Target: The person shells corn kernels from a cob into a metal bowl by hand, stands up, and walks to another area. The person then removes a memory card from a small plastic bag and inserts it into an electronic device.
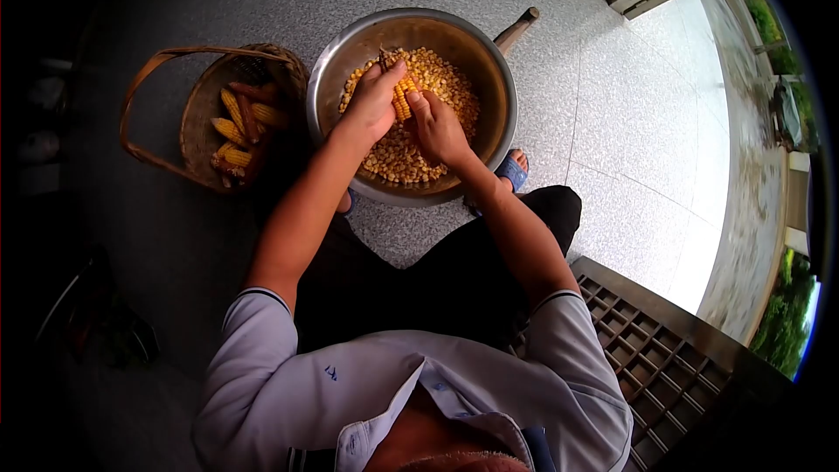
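Observation:
Over a wide metal basin (321, 114) I hold a yellow corn cob (402, 101), its kernels still showing along the visible side. My left hand (374, 103) wraps round the cob from the left. From the other side my right hand (437, 125) grips it, the thumb pressed against the kernels. Beneath both hands, loose corn kernels (450, 87) cover the basin's bottom. Part of the cob is hidden behind my fingers.
A wicker basket (194, 135) with a tall handle stands left of the basin, holding several corn cobs (232, 131). A wooden handle (517, 31) sticks out behind the basin's right rim. A slatted wooden piece (647, 341) is at lower right.

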`<state>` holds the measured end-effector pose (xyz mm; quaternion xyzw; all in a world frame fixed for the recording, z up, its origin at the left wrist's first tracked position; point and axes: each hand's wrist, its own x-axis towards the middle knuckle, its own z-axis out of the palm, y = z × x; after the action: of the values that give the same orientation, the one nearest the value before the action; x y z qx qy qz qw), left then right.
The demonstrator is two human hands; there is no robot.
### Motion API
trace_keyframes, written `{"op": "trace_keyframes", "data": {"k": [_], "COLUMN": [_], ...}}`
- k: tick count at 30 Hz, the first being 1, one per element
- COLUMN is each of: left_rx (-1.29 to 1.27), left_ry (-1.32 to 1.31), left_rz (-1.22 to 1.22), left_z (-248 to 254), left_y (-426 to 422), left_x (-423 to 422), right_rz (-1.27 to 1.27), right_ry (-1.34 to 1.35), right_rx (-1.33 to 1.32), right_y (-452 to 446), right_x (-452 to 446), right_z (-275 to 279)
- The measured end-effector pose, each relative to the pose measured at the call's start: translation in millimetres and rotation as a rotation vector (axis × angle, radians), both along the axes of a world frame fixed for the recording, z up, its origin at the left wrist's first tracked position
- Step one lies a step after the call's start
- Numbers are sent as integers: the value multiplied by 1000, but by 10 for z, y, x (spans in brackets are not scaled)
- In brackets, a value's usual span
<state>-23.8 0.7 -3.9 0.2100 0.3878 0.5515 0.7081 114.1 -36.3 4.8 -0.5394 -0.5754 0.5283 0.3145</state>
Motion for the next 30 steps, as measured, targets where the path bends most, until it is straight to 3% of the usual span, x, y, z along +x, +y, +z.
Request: {"op": "trace_keyframes", "data": {"k": [2, 4, 8, 10, 11, 13, 20, 24, 26, 27, 29, 30], "left_rx": [-7, -2, 31, 43, 56, 78, 96, 121, 109, 109, 19, 18], "left_ry": [-7, -10, 10, 86, 162, 180, 96, 60, 31, 31, -37, -37], "left_rz": [-8, -7, 3, 10, 18, 31, -16, 24, -51, -50, 29, 29], "left_z": [17, -9, 51, 44, 39, 94, -18, 66, 53, 72, 109, 82], "left_y": [-2, 16, 10, 17, 20, 3, 19, -4, 0, 3, 11, 12], "left_x": [0, -17, 6, 4, 3, 55, 23, 50, 11, 13, 23, 23], "right_rz": [4, -62, -28, 17, 16, -57, -13, -24, -68, -67, -104, -104], "right_ry": [35, 307, 410, 16, 16, -3, -42, -9, 146, 147, 347, 347], "right_rx": [-11, -123, -213, -99, -100, 190, 151, 328, 37, 37, -272, -272], "right_y": [13, 20, 37, 25, 7, -37, -34, 2, -15, -1, 34, 32], "right_x": [-5, -30, -1, -35, -48, -84, -14, 11, 9, 13, 31, 22], "right_z": [-89, -176, -181, -78, -99, -106, 32, 18, 92, 94, 95, 116]}}
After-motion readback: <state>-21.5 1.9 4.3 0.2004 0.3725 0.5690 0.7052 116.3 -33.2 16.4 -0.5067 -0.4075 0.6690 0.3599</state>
